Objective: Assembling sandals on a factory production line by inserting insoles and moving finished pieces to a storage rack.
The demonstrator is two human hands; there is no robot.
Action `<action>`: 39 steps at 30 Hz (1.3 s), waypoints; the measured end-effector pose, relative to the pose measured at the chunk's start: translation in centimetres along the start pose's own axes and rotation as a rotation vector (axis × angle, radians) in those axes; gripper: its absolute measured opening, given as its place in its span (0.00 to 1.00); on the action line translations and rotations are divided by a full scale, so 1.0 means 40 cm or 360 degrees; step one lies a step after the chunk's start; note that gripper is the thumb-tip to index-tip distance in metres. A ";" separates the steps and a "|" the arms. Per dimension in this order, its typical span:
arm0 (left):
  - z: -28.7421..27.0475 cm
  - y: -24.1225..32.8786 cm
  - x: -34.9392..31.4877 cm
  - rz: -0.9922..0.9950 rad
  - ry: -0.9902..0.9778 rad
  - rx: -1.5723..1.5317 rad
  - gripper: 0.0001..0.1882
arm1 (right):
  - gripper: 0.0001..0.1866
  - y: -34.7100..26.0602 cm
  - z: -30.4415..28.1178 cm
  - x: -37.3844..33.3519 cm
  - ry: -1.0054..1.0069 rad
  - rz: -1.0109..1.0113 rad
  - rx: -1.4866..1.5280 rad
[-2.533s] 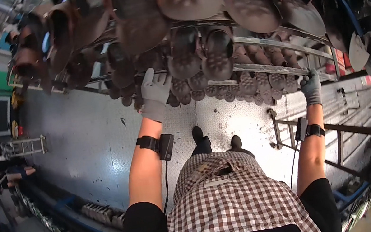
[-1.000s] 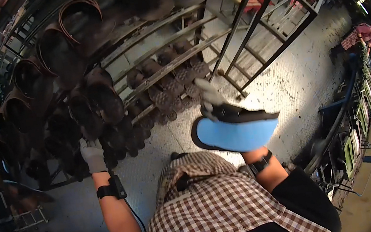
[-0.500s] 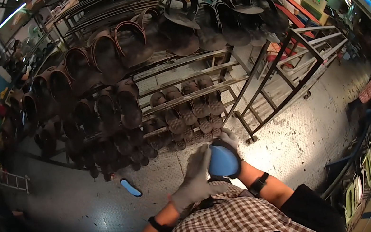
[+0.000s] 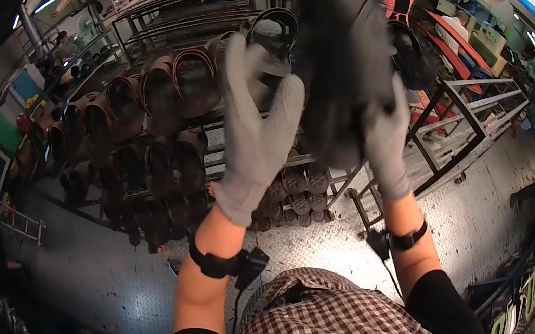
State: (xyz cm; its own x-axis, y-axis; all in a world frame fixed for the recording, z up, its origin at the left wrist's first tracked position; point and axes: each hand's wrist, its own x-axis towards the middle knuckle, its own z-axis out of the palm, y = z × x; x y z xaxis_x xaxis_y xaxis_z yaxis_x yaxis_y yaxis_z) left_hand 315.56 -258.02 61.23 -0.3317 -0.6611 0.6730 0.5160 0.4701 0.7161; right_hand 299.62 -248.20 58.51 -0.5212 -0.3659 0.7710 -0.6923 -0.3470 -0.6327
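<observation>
Ridged metal floor [image 4: 307, 247] lies below. Spread wide, the left hand's [image 4: 252, 145] fingers hold nothing visible; the right hand [image 4: 386, 149] meets a raised, blurred dark shoe [image 4: 330, 75], not yet set down, its grip unclear. Beyond, partly hidden, racked shoes [image 4: 195, 77] already line several rows.

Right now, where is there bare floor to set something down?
Bare floor shows between left forearm and right forearm, bordered by lower shoes and checked apron, and right of that forearm, nearer than the metal frame. The upper shoes are crowded together.
</observation>
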 end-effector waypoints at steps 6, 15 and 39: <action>-0.088 -0.171 0.101 0.0297 -0.0361 0.2246 0.25 | 0.30 0.140 0.093 0.385 -0.0020 0.0135 -0.0961; -0.139 -0.160 -0.014 0.0327 -0.0167 0.2069 0.24 | 0.29 0.199 0.153 0.381 -0.1297 0.0166 -0.1586; -1.122 0.177 -1.569 -0.2364 0.1218 0.2003 0.22 | 0.19 -0.250 0.601 -0.111 -0.0338 -0.1587 -0.1324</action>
State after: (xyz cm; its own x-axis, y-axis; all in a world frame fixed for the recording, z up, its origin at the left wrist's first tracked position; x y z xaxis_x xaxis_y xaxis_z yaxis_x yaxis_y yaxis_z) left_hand 375.49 -239.46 15.77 0.5935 -0.7234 -0.3526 -0.5717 -0.6874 0.4479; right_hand 320.86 -263.87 59.64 0.4246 -0.4179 0.8031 -0.8695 0.0589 0.4903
